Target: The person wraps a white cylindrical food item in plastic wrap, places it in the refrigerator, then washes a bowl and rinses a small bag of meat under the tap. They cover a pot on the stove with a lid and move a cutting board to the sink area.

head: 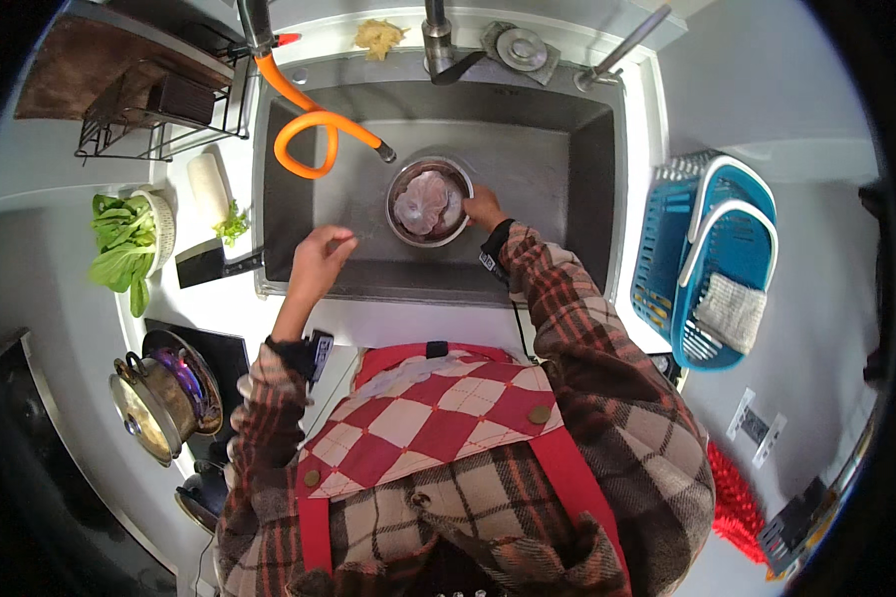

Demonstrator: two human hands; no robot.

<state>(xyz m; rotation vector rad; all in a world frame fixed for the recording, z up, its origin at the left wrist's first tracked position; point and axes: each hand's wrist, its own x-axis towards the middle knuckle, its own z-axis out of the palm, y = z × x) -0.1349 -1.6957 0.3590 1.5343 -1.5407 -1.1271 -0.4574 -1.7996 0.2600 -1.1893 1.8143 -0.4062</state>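
My right hand (483,209) grips the right rim of a round metal bowl (468,224) over the grey sink (515,179). Pale pinkish raw meat (422,201) lies in the bowl; its exact kind is hard to tell. To the left of the bowl, my left hand (324,257) hovers over the sink's front left part, fingers loosely curled with a gap at the thumb and nothing held. An orange hose spout (306,127) loops down from above, its dark tip just up and left of the bowl.
Left of the sink lie a cleaver (200,265), a white radish (207,186) and a basket of leafy greens (163,231). A lidded pot (172,399) stands near a lit burner. Blue baskets (664,261) stand at right. A faucet (438,45) rises behind the sink.
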